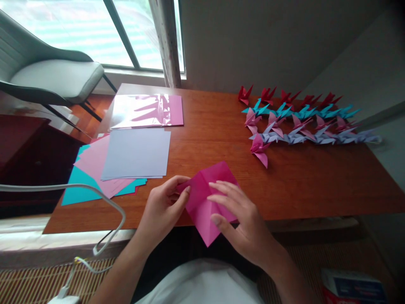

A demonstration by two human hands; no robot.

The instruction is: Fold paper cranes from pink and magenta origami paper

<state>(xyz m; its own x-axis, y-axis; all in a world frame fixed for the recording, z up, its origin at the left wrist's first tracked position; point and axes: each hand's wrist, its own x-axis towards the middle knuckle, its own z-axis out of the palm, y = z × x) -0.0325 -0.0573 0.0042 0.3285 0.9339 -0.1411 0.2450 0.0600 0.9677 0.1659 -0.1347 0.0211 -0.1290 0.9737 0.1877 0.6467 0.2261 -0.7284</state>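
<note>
A magenta sheet of origami paper (pixel 202 207) with fold creases is at the table's front edge, its near corner jutting past the edge. My left hand (pixel 167 207) pinches its left corner between thumb and fingers. Over the sheet's right half lies my right hand (pixel 237 211), fingers spread and resting on the paper. To the right of the sheet stands a magenta paper crane (pixel 259 150), the nearest of several rows of folded cranes. Those rows hold red cranes (pixel 284 98), turquoise cranes (pixel 303 111), pink cranes (pixel 299 123) and pale lavender cranes (pixel 294 137).
Loose lavender sheets (pixel 136 154), pink sheets (pixel 95 158) and turquoise sheets (pixel 79 188) overlap on the table's left. Behind them lies a clear packet of paper (pixel 145 110). A white cable (pixel 117 204) loops across the front left. A chair (pixel 57 80) stands by the window.
</note>
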